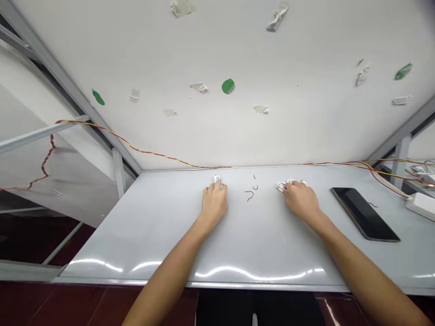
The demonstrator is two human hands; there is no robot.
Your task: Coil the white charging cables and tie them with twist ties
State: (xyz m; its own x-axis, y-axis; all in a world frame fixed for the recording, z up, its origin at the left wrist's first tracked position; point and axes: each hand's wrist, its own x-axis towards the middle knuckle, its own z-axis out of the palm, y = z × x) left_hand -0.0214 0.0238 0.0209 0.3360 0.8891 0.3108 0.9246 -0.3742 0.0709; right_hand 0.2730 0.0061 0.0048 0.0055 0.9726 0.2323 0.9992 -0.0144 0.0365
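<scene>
On the grey shelf (163, 217), my left hand (215, 201) is closed over a white cable (216, 178), of which only a small bundle shows past the fingertips. To the right, my right hand (301, 199) is wrapped round a second coiled white cable (281, 185) with a plug end sticking out at its left. Between the hands lie several thin black ties, one bent tie (249, 194) nearest me and a curled tie (255, 187) behind it. Most of both cables is hidden under my fingers.
A black tablet or large phone (365, 213) lies right of my right arm, with a thin black tie (373, 204) beside it. A white power strip (421, 206) sits at the far right. Red and yellow wires (152, 154) run along the white back wall (217, 131).
</scene>
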